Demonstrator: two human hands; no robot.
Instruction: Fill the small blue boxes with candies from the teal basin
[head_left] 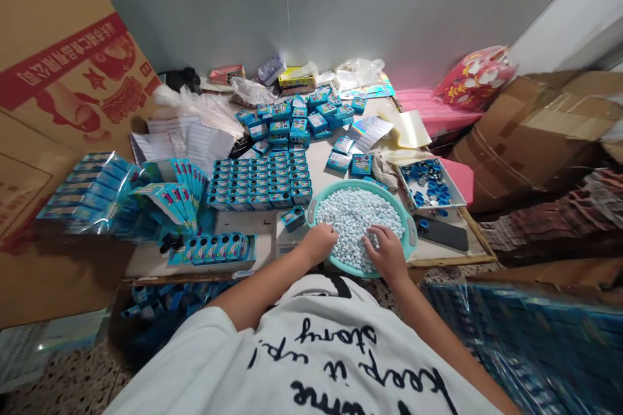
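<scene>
Small white pellets (357,215) fill a round turquoise basin (350,269) at the table's near edge, right of centre. The left hand (318,243) is at the basin's left side, fingers curled into a fist; whether anything is inside it I cannot tell. The right hand (388,253) rests among the pellets on the right, fingers half bent and thumb apart, with no firm hold on anything visible. Just left of the basin lies a single blue box (293,218); farther left stand packed rows of open-topped blue boxes (260,183), with a loose heap of boxes (298,118) beyond. Right of the basin are a dark smartphone (445,235) and, farther back, a white tray (450,203) of blue caps (428,178). A tall cardboard carton (63,110) stands far left.
</scene>
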